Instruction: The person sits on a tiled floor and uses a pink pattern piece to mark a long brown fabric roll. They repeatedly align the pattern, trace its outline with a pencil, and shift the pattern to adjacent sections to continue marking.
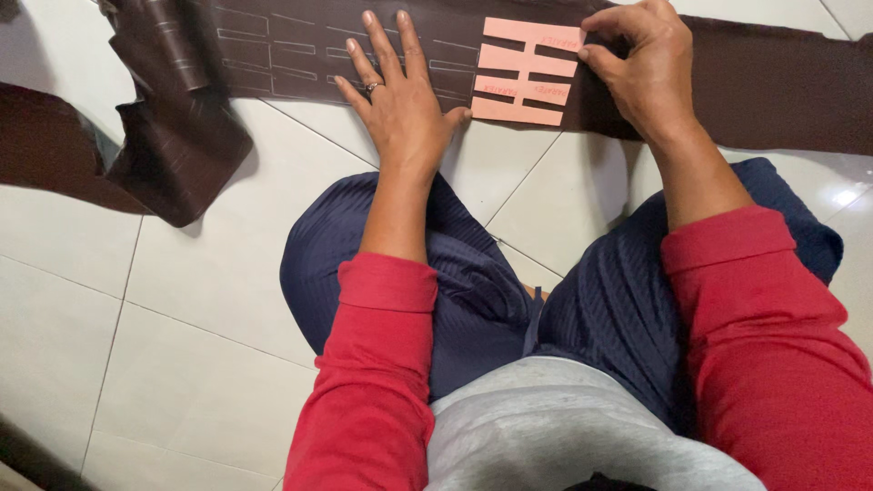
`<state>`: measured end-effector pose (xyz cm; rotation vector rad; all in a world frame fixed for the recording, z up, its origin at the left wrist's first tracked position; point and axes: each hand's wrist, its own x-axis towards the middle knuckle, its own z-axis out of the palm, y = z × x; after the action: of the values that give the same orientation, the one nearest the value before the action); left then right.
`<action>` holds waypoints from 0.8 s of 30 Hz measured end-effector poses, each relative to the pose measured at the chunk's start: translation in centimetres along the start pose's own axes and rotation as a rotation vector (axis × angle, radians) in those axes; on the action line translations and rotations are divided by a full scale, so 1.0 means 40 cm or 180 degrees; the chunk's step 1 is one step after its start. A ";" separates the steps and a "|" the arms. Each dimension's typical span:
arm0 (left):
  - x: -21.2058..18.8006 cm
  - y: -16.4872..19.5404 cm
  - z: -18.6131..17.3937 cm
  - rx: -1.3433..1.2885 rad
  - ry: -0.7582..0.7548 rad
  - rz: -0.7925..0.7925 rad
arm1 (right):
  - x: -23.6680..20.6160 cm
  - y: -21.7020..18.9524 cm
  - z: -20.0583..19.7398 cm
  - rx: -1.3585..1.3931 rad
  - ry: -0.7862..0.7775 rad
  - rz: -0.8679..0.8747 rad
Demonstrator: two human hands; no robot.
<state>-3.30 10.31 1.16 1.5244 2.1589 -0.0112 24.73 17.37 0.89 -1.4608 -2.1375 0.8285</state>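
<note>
On the far left the brown leather strip (173, 136) folds over itself in a loose heap on the white tiled floor (209, 300), then runs flat across the top of the view. Faint pale outlines of bars already mark the stretch under and beside our left hand (400, 100), which lies palm down with its fingers (377, 45) spread wide, pinning the leather to the floor. Just right of its thumb sits the pink slotted template (527, 71), flat on the leather. Our right hand (641, 68) curls over the template's right edge, fingers pressed together at its upper corner.

To do this well, we judge that the template should stay square to the strip's edge and close beside the last outlines, with both hands bearing down so neither layer creeps.

We cannot tell whether the right hand pinches a pen or only presses the card; its fingertips hide that. The strip runs out of frame on both sides, and the printing on the template is too small to make out.
</note>
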 end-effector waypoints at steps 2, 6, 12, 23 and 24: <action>0.002 -0.001 0.001 -0.0018 -0.0018 -0.0007 | -0.001 0.002 0.000 -0.0044 0.0025 -0.0114; 0.001 -0.002 -0.001 0.0011 -0.0109 -0.0034 | -0.002 0.000 0.001 -0.0003 0.0045 -0.0147; 0.001 0.000 -0.005 0.0010 -0.0109 -0.0091 | 0.003 -0.009 0.001 -0.0018 -0.0003 -0.0032; 0.000 0.004 -0.002 -0.0023 -0.0034 -0.0015 | -0.001 0.002 -0.004 -0.0083 0.0001 -0.0105; 0.000 0.004 -0.002 -0.0028 -0.0028 -0.0010 | -0.001 0.002 -0.002 -0.0101 0.0008 -0.0123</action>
<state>-3.19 10.40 1.30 1.5133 2.1517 -0.0094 24.86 17.38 0.89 -1.4307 -2.1794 0.7818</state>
